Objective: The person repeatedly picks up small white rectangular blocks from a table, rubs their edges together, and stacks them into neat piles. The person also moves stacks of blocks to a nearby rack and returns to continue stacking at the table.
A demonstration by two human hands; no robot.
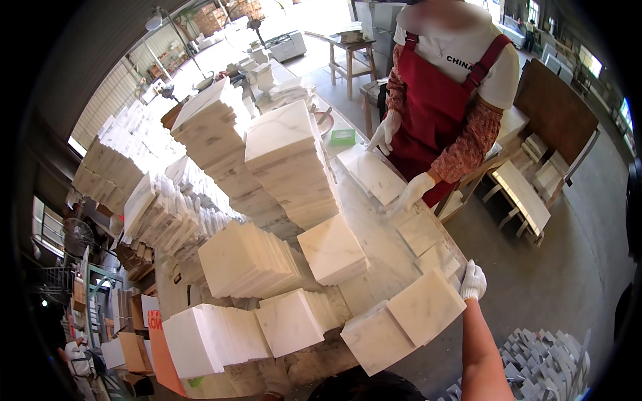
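The right hand [473, 281], covered by a white knitted glove, is set with fingers bent at the right-hand corner of a square cream marble tile with faint grey veins [426, 304], at the near right of the table; whether the tile is gripped or merely touched cannot be told. The left hand [274, 377] is seen only dimly at the lower edge, below the leaning rows, so neither its spread nor any hold can be made out. For sound handling, a tile like this is probably best supported at two opposite edges, kept level and lowered gently, since thin marble corners (brittle, by the look of them) could easily be chipped. Beside it, one matching pale square marble tile [378, 337] is counted, making two in the near right pair. Two tall stacks of white veined marble tiles [284, 137] are counted behind, along with three leaning rows of cream square tiles [234, 257] and one low block of cream marble tiles [331, 244] between; their single tiles cannot be counted reliably. One small bright green box [343, 138] and two white-gloved co-worker's hands [411, 192] are also counted across the table
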